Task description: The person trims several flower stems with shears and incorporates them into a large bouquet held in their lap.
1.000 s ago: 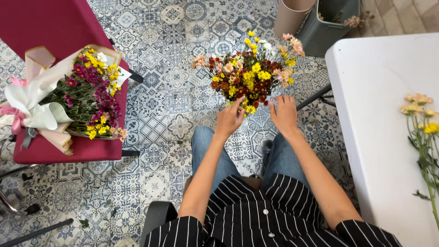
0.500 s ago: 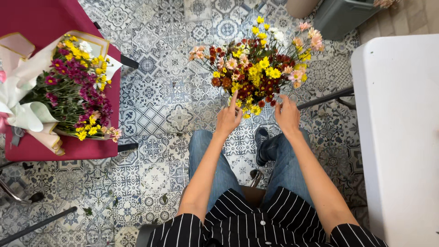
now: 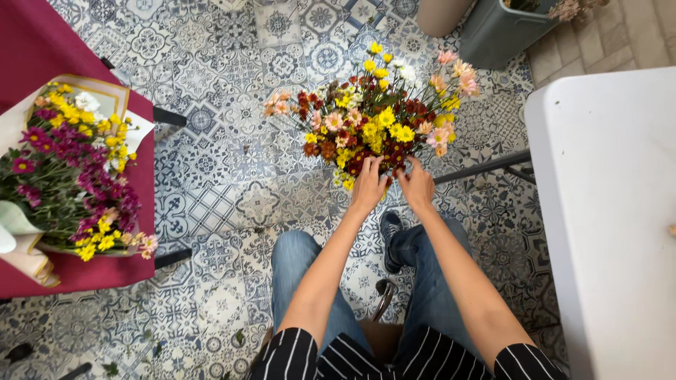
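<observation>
Head view: bouquet (image 3: 373, 119) above both hands (image 3: 393, 184).

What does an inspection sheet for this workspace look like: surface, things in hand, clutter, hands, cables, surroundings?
Surface: patterned blue and white tiled floor; white table at right, almost bare.
Things in hand: mixed bouquet of yellow, pink, dark red and white flowers, held out over the floor.
Clutter: wrapped bouquet of purple and yellow flowers lying on a red seat at left; leaf scraps on the floor.
Hands: left hand and right hand both at the base of the mixed bouquet, fingers in among the flowers.
Cables: nothing seen.
Surroundings: grey-green bin and a beige container at top; brick paving at top right.
</observation>
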